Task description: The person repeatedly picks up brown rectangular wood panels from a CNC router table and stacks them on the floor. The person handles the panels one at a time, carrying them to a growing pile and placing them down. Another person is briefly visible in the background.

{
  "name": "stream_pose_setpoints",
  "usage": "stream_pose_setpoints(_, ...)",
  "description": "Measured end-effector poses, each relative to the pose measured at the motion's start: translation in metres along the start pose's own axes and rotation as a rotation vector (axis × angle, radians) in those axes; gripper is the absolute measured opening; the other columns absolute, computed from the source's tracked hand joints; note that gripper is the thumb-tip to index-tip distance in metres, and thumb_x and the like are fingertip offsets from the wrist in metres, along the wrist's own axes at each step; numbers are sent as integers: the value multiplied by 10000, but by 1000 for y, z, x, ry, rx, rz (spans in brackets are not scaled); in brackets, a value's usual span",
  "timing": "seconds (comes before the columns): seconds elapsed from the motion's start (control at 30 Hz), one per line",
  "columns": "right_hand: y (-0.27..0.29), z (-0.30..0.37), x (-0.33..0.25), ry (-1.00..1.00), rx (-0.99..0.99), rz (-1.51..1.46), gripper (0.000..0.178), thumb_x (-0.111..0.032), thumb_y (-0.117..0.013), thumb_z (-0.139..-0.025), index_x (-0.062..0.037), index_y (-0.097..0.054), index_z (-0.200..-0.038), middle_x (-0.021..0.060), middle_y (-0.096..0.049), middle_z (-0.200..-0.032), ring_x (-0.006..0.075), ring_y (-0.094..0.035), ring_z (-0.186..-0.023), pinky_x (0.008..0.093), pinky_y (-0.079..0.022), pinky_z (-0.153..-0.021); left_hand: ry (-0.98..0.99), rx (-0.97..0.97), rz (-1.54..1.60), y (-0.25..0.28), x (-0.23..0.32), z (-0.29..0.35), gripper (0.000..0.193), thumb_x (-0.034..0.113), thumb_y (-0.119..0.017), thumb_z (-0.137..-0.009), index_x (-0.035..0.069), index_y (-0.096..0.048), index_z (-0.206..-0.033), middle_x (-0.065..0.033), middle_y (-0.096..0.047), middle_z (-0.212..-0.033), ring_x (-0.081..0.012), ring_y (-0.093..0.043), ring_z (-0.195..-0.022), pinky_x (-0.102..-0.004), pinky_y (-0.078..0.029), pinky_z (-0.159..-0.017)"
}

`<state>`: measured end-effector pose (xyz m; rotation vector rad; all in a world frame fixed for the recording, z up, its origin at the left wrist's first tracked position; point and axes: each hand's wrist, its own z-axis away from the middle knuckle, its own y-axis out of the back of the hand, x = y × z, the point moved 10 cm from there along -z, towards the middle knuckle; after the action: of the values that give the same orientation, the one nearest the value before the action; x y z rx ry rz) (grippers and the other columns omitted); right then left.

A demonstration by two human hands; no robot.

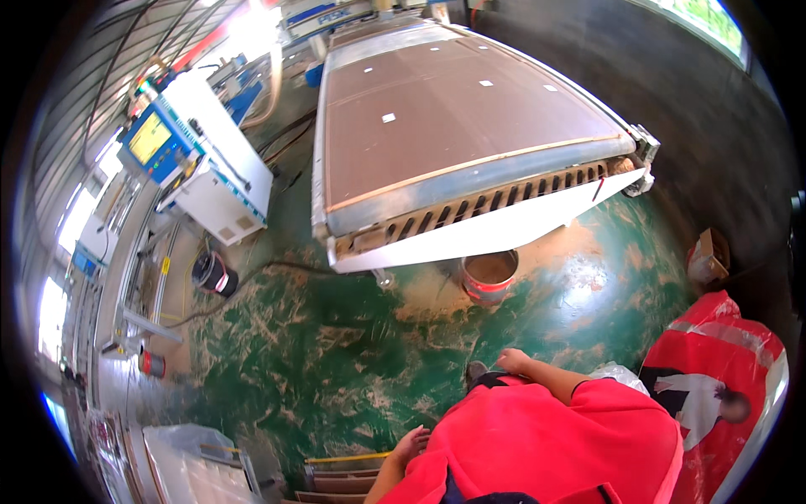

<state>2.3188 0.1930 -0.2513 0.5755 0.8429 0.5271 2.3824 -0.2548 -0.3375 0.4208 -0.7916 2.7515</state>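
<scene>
My left hand [410, 443] hangs low beside my red top, its fingers loosely spread with nothing in them. Just left of it stand several brown boards [348, 482] with a yellow edge. My right hand [512, 361] hangs in front of my body over the green floor; its fingers are too small and turned away to make out. Neither hand touches the large machine bed [470, 118] ahead, which has a brown top, scattered small white labels and a slotted front end. Under its front edge sits a round bucket [489, 275] with a red rim, brown material inside.
Left of the bed stands a white and blue control cabinet [218, 181] with a lit screen. A dark bucket [215, 275] and a cable are near it. Sawdust streaks the green floor [336, 353]. At right lie a cardboard box [709, 256] and a red plastic-wrapped bundle [714, 353].
</scene>
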Motion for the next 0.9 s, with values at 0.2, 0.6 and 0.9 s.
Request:
stream_pose_setpoints(0.2, 102, -20, 11, -248, -108, -335, 379, -329, -633, -860, -51, -678, -1114, 123, -684, -891, 234, -674, -801, 396, -579, -613, 63, 101, -176, -93, 167, -16, 553, 551, -597, -908, 153, -528, -1285, -84, -549, -1307, -282, -474, -1246, -564, -343, -1012)
stream_pose_setpoints(0.6, 122, 71, 241, -718, 351, -1063, 268, -283, -627, -898, -74, -573, -1056, 104, -605, -857, 237, -616, -648, 400, -543, -525, 308, -169, -992, -273, 347, -189, 733, 599, -620, -882, 135, -449, -1424, -116, -443, -1476, -289, -449, -1321, -582, -328, -1052)
stream_pose_setpoints(0.9, -10, 61, 367, -590, 406, -456, 275, -264, -556, -871, -63, -740, -904, 209, -712, -1021, 375, -707, -892, 484, -558, -716, 221, -468, -1229, -508, 391, -238, 553, 536, -559, -958, 136, -505, -1336, -39, -550, -1273, -179, -534, -1152, -396, -428, -990)
